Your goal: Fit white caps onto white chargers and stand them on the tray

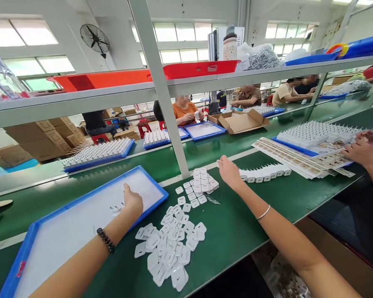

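Note:
My left hand [133, 203] is over the white sheet of the blue-rimmed tray [77, 219]. One digit points up and the others curl out of sight; what they hold, if anything, is hidden. Small white pronged pieces [116, 208] show right beside it. My right hand [229, 173] is raised in a pinch at the left end of a row of white pronged pieces with square bases [264, 174]. A bit of white shows at its fingertips, too small to name. Between my hands lie a loose pile of white rounded-square plates [169, 240] and a neater stack of them [202, 181].
At right, another person's hands [365, 147] work beside a tray of white pronged pieces [317, 134] and stacked strip sheets [298, 157]. A shelf post [168, 91] rises from the green table. Behind are an open cardboard box [244, 122] and a filled tray [99, 154].

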Demonstrator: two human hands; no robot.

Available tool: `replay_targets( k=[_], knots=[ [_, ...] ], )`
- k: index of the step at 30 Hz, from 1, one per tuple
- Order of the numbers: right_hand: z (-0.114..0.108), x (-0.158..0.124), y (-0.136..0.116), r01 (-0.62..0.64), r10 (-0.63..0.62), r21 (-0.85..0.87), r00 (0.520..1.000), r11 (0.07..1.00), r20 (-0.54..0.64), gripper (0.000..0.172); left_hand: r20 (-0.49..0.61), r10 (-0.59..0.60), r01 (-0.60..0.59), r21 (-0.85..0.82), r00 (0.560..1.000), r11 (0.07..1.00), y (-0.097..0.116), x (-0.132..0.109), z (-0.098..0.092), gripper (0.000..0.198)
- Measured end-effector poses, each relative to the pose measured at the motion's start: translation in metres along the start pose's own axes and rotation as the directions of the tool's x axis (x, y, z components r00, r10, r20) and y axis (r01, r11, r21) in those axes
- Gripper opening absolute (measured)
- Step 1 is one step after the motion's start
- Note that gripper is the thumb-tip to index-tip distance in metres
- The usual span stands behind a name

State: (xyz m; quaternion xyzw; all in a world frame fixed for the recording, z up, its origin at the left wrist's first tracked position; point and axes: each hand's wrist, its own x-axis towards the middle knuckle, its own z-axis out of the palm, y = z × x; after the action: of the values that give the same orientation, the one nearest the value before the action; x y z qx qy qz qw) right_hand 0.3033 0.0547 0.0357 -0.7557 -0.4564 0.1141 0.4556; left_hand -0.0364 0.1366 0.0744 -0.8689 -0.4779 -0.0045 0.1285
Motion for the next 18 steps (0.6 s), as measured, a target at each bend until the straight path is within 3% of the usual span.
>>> replay_targets(
  k=[3, 7, 12, 16, 18],
  knots=[
    [-0.013, 0.004, 0.033, -0.107, 0.087, -0.183, 0.99, 0.977, -0.111, 0.031, -0.002, 0.014, -0.014, 0.046, 1.0, 0.999, 0.01, -0.004, -0.021, 0.008],
    [-0.007, 0.001, 0.057, -0.2, 0.151, -0.296, 0.972, 0.934, -0.181, 0.034, -0.056, 0.145, -0.146, -0.017, 0.988, 0.989, 0.049, -0.019, -0.034, 0.042],
    [0.006, -0.006, 0.06, -0.131, 0.095, -0.297, 0.987, 0.946, -0.131, 0.032, -0.127, 0.24, -0.26, -0.174, 0.962, 0.95, 0.09, -0.036, -0.009, 0.043],
    [0.0, -0.006, 0.054, -0.013, 0.009, -0.172, 1.0, 0.985, -0.028, 0.028, -0.199, 0.211, -0.263, -0.287, 0.957, 0.921, 0.094, -0.046, 0.018, 0.039],
    [-0.004, -0.006, 0.047, 0.048, -0.046, -0.064, 0.998, 0.997, 0.033, 0.026, -0.231, 0.143, -0.231, -0.419, 0.962, 0.878, 0.095, -0.05, 0.023, 0.04]
  ],
)
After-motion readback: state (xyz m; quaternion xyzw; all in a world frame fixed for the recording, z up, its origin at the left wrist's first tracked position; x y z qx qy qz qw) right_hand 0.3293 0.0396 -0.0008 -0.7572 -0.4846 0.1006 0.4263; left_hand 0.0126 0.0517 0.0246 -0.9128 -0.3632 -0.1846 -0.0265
